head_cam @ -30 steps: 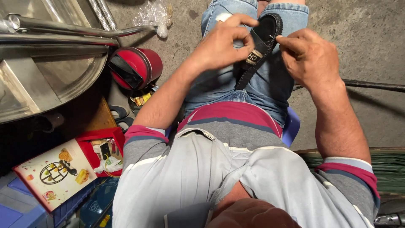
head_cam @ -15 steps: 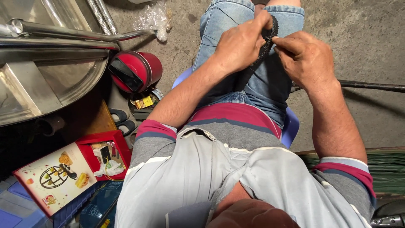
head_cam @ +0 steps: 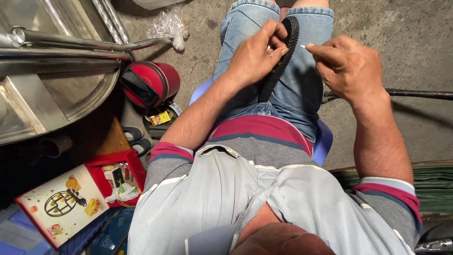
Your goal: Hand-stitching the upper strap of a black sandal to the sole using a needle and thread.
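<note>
I sit on a blue plastic stool (head_cam: 323, 141) with a black shoe (head_cam: 282, 59) standing on edge between my knees, its ridged sole turned right. My left hand (head_cam: 257, 55) grips the shoe from the left, fingers curled over its upper edge. My right hand (head_cam: 347, 66) is just right of the shoe, thumb and forefinger pinched on a small pale needle-like thing (head_cam: 309, 46) whose tip points at the sole. What the pinched thing is exactly is too small to tell.
A red round tin (head_cam: 150, 84) with a phone on it lies at my left. Shiny metal sheet and tubes (head_cam: 61, 71) fill the upper left. A red box of small items (head_cam: 118, 177) and a printed lid (head_cam: 61, 205) sit lower left. A dark rod (head_cam: 420, 93) lies right.
The shoe has been turned from flat-side up onto its edge. My left hand slid over its top edge, and my right hand drew slightly away to the right, pinching the small pale thing.
</note>
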